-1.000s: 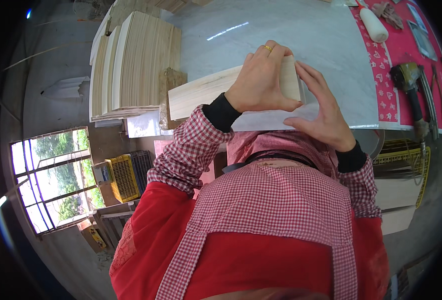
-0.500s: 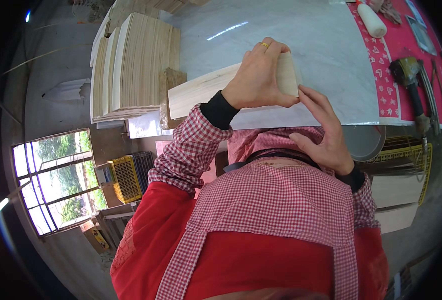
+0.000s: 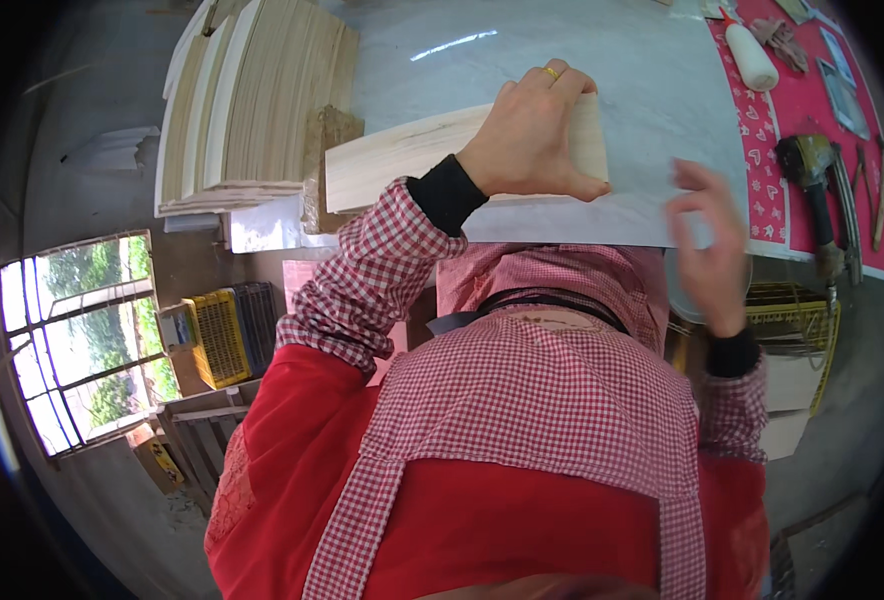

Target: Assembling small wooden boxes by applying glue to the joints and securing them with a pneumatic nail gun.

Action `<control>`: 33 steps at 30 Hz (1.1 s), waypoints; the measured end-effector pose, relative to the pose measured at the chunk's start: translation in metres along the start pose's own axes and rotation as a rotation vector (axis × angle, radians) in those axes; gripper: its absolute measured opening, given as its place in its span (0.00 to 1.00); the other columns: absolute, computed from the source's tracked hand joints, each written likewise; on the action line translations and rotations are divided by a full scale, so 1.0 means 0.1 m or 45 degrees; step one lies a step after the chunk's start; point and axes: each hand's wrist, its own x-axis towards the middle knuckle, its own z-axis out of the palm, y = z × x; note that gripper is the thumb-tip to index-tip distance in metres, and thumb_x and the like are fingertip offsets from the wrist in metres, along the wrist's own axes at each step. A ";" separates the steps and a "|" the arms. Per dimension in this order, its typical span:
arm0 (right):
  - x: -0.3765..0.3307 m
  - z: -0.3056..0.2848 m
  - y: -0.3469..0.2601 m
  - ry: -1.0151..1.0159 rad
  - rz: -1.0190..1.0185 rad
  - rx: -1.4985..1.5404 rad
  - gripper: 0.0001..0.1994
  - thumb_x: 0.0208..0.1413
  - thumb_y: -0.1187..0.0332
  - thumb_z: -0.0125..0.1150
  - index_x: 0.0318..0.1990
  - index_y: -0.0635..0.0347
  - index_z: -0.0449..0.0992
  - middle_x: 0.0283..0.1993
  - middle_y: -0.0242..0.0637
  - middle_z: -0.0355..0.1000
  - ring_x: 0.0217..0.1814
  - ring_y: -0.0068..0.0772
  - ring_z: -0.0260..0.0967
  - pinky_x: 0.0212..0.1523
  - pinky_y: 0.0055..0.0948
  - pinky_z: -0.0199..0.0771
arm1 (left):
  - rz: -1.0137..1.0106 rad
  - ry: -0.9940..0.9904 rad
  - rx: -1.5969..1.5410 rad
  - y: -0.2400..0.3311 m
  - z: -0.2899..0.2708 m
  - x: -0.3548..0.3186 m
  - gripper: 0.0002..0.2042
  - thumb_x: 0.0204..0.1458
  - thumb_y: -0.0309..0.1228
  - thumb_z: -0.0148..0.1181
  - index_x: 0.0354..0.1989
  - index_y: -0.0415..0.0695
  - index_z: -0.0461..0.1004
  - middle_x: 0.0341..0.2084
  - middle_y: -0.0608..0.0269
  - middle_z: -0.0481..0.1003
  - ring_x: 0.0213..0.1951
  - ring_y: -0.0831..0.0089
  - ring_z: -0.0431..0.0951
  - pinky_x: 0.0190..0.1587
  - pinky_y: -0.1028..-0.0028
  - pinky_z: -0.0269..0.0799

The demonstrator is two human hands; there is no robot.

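Big pale worktop (image 3: 562, 60) first: your wood board (image 3: 402, 160) lies flat across it, near the front edge, just right of the plank stack (image 3: 252, 100). Your left hand (image 3: 532, 140) is clamped over the board's right end; your right hand (image 3: 707, 250) hangs loose off the edge, blurred, grasping nothing. With one hand on it, that board could probably pivot and slip off the front edge

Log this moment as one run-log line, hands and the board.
left hand: gripping pale wooden board on grey table | right hand: empty, blurred, off the board | nearby: stacked boards, nail gun
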 end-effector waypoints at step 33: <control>0.79 -1.06 -0.88 -0.597 0.365 -0.458 0.20 0.52 0.72 0.71 0.50 0.68 0.74 0.47 0.39 0.78 0.45 0.28 0.76 0.44 0.28 0.76 | -0.023 0.054 0.182 -0.07 0.18 -0.08 0.40 0.30 0.50 0.75 0.52 0.40 0.69 0.46 0.53 0.73 0.52 0.59 0.72 0.51 0.61 0.64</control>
